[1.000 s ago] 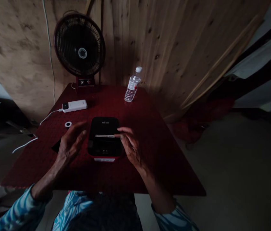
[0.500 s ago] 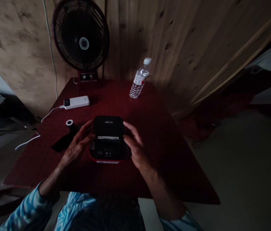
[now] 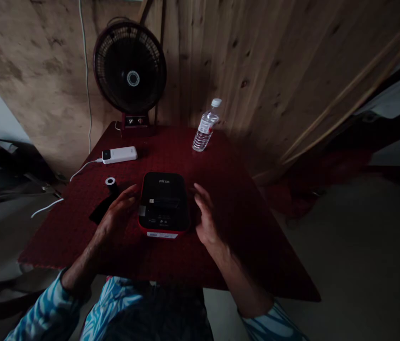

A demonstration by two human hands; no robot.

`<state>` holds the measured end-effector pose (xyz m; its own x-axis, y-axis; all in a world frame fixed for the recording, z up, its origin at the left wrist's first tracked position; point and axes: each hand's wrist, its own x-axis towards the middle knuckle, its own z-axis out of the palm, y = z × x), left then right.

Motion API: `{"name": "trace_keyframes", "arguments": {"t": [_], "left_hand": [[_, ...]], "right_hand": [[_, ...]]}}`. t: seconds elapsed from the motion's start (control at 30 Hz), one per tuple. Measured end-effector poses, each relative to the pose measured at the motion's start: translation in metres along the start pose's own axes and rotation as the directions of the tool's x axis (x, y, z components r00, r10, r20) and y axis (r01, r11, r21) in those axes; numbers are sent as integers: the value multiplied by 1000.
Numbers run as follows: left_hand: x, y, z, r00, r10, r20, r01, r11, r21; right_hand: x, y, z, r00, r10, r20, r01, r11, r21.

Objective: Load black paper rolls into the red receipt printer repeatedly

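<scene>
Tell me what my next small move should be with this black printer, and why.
Probably pick up the small roll with your left hand: it stands just beyond that hand, beside the black printer, and both hands, including your right hand, are open and free.

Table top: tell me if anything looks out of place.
A loose black strip lies askew beside the left hand, next to a small black roll standing on end; it looks unwound from that roll, though dim light hides detail. The white cable from the power bank trails over the table edge.
</scene>
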<state>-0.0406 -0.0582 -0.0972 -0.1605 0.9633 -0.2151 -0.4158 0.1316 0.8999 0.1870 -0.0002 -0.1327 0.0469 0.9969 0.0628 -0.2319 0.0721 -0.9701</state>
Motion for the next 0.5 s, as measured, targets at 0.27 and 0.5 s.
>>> {"name": "trace_keyframes", "arguments": {"t": [0.27, 0.5], "left_hand": [[-13, 13, 6, 1000, -5, -17, 8, 980, 197], [-18, 26, 6, 996, 40, 74, -66, 915, 399]], "right_hand": [[-2, 20, -5, 996, 90, -25, -89, 996, 23], [-6, 19, -8, 997, 74, -11, -75, 993, -96]]}}
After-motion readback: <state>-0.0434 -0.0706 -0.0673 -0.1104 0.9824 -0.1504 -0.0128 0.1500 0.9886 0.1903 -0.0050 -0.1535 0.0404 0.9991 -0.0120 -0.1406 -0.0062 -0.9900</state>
